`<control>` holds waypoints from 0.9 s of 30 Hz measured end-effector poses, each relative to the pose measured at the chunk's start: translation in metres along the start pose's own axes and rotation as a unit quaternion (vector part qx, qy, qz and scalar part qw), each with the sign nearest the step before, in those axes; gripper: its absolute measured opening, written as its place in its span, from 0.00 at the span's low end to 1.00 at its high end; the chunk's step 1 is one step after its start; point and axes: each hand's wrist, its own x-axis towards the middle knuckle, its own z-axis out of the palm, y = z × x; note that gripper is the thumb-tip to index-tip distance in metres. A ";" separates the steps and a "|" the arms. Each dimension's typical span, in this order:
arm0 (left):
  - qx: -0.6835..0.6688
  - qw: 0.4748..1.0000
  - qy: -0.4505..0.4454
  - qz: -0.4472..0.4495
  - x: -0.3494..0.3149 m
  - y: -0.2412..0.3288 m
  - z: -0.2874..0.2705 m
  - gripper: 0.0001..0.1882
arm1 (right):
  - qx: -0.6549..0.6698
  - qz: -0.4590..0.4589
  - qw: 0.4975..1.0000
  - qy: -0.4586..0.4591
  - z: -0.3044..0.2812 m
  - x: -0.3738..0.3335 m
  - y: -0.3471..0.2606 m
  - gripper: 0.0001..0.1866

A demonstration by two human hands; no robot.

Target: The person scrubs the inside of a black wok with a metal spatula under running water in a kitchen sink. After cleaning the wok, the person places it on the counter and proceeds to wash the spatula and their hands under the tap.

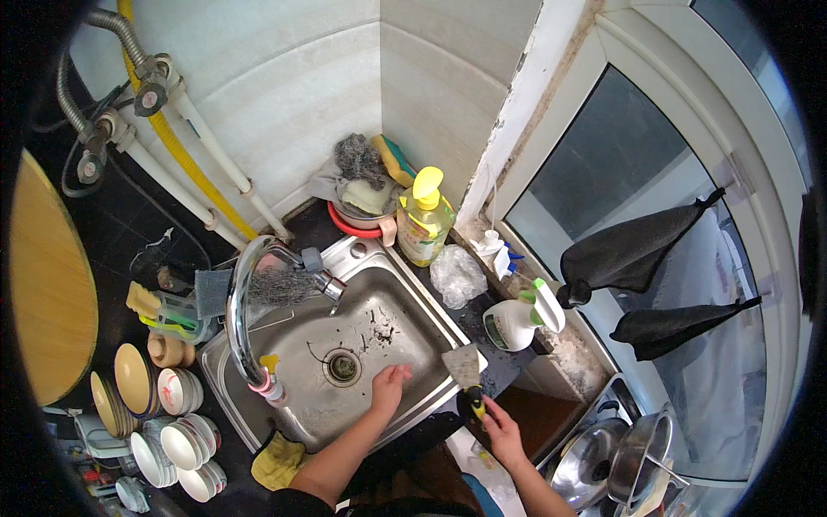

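My left hand [389,389] is over the near right part of the steel sink [405,303], its fingers curled together. Whatever they may hold is hidden. My right hand [502,431] is closed round the black-and-yellow handle of a scraper [463,365]. Its flat, smudged blade points away from me, above the sink's right rim. Dark scraps [379,330] lie on the basin floor near the round drain [343,367]. A curved chrome faucet [238,302] arches over the sink from its left side.
Stacked bowls [183,445] and plates stand left of the sink, with a yellow cloth [277,459] at its near corner. Behind are a yellow-topped pump bottle [425,215] and a red basin [351,227] with rags. A white spray bottle [519,321] stands right, above steel pots [590,465].
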 end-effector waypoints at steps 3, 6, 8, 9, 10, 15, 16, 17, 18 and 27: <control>-0.117 0.980 -0.008 -0.163 -0.026 0.001 -0.012 0.15 | 0.096 0.029 0.992 -0.075 0.046 0.016 0.012 0.21; -0.192 0.962 -0.026 -0.195 -0.035 -0.006 -0.023 0.16 | 0.101 0.010 0.984 -0.144 0.100 0.023 0.000 0.21; -0.272 0.952 -0.006 -0.142 -0.043 0.004 -0.034 0.16 | 0.034 -0.058 0.977 -0.203 0.131 0.030 0.021 0.21; -0.287 0.947 0.035 -0.142 -0.047 0.013 -0.047 0.14 | -0.001 -0.085 0.967 -0.238 0.142 0.030 0.011 0.21; -0.270 0.950 0.072 -0.139 -0.047 0.006 -0.065 0.13 | -0.115 -0.131 0.955 -0.239 0.149 0.032 -0.002 0.20; -0.256 0.932 0.222 -0.131 -0.068 -0.017 -0.149 0.10 | 0.272 0.142 0.902 -0.304 0.212 0.061 -0.024 0.21; -0.260 0.928 0.231 -0.134 -0.076 -0.021 -0.159 0.10 | 0.343 0.168 0.866 -0.324 0.229 0.067 -0.023 0.21; -0.262 0.924 0.242 -0.136 -0.083 -0.023 -0.167 0.10 | 0.412 0.193 0.822 -0.342 0.246 0.073 -0.022 0.22; -0.281 0.917 0.242 -0.147 -0.090 -0.021 -0.172 0.11 | 0.432 0.220 0.810 -0.330 0.264 0.077 -0.020 0.21; -0.312 0.906 0.255 -0.132 -0.108 -0.024 -0.183 0.10 | 0.498 0.299 0.720 -0.380 0.313 0.071 -0.036 0.17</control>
